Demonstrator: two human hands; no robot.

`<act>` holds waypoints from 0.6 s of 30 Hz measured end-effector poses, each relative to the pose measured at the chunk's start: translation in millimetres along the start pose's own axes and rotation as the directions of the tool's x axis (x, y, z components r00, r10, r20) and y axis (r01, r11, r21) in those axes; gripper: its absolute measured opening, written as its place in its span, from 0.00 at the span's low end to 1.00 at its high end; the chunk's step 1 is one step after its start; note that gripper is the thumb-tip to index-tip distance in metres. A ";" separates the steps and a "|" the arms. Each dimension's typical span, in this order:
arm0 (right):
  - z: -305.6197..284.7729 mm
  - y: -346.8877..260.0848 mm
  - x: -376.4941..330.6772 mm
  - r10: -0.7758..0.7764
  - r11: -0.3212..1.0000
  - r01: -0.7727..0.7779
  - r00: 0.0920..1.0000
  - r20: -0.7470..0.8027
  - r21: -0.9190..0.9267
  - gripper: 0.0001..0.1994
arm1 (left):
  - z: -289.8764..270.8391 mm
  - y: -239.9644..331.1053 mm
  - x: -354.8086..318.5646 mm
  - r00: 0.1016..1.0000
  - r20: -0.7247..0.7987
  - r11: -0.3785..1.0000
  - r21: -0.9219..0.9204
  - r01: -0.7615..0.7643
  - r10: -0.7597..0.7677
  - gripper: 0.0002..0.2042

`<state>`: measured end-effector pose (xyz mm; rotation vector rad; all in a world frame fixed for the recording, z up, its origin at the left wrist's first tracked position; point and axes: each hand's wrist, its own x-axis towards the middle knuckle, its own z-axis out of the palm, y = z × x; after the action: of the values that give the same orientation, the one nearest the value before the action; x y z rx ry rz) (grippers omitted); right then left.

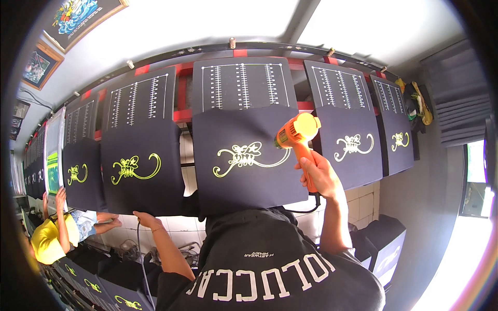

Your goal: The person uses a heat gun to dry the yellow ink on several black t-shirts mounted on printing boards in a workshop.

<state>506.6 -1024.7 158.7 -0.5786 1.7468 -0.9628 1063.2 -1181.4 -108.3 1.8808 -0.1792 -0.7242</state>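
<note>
In my right hand (pixel 320 176) is an orange heat gun (pixel 298 132), gripped by its handle, nozzle pointing left. It is over the right part of a dark fabric panel (pixel 249 194) printed with a yellow-and-white curling design (pixel 244 158). The panel covers the lower part of a black board (pixel 228 85) marked with white scales. My left hand (pixel 149 221) is low on the left, by the bottom edge of the neighbouring dark panel (pixel 140 194). A grey cord (pixel 141 254) hangs from its closed fingers.
More boards with printed dark panels (pixel 350 155) line the rack's red frame (pixel 184 115) on both sides. At far left, a person in a yellow shirt (pixel 52 241) handles a screen frame (pixel 54 166). Printed dark panels (pixel 386 243) also stand behind me. A window (pixel 474 171) is at right.
</note>
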 end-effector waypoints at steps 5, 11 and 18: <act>10.1 -6.5 -2.2 -0.003 1.000 0.002 0.999 -0.034 -0.005 0.17 | 6.6 7.1 -1.7 1.000 0.010 0.998 -0.065 0.017 -0.016 0.34; 12.7 -10.6 -7.4 0.021 0.999 -0.022 0.999 -0.041 -0.037 0.16 | 8.8 6.7 -9.6 0.999 -0.009 0.997 -0.064 0.033 -0.034 0.33; 10.0 2.2 5.3 -0.008 0.999 0.003 0.995 -0.094 -0.050 0.17 | 3.5 -4.6 3.8 1.000 -0.012 0.999 -0.042 -0.004 0.004 0.34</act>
<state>514.1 -1030.8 152.3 -0.5778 1.8587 -0.9665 1063.4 -1183.8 -114.8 1.8437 -0.1587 -0.7085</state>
